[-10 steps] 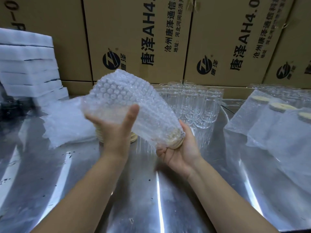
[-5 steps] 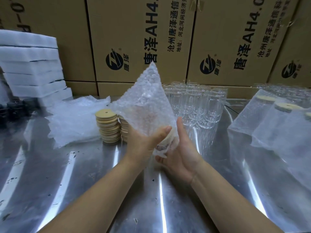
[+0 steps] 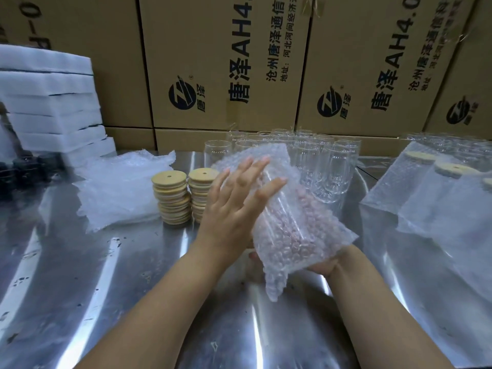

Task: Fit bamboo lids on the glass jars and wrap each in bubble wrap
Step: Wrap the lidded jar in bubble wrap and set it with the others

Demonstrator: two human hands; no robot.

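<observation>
we are holding the bubble wrap bundle [image 3: 292, 222] above the bench [image 3: 80, 288], just to the right of the two bamboo lid stacks [image 3: 171, 198] and tilted so its top end is leaning away from us. our left hand [image 3: 234, 206] is lying open on the bundle's near side, fingers straight and spread, pressing the wrap flat. our right hand [image 3: 326, 265] is supporting the bundle's lower end from underneath. only the heel of the palm is showing, with a pink tint coming through the bubbles, so we cannot tell whether its fingers are curling round. the jar inside is barely showing through the wrap.

the bare glass jars [image 3: 327, 166] are standing upright in a cluster behind and to the right of the lid stacks, partly hidden by the bundle. a loose pile of bubble wrap [image 3: 119, 187] is lying just left of the stacks, and white foam slabs [image 3: 50, 102] are sitting stacked farther left and behind. well to the right of the stacks, lidded jars in bubble wrap [image 3: 439, 198] are standing together. printed cardboard boxes [image 3: 221, 62] are forming a wall behind it all.
</observation>
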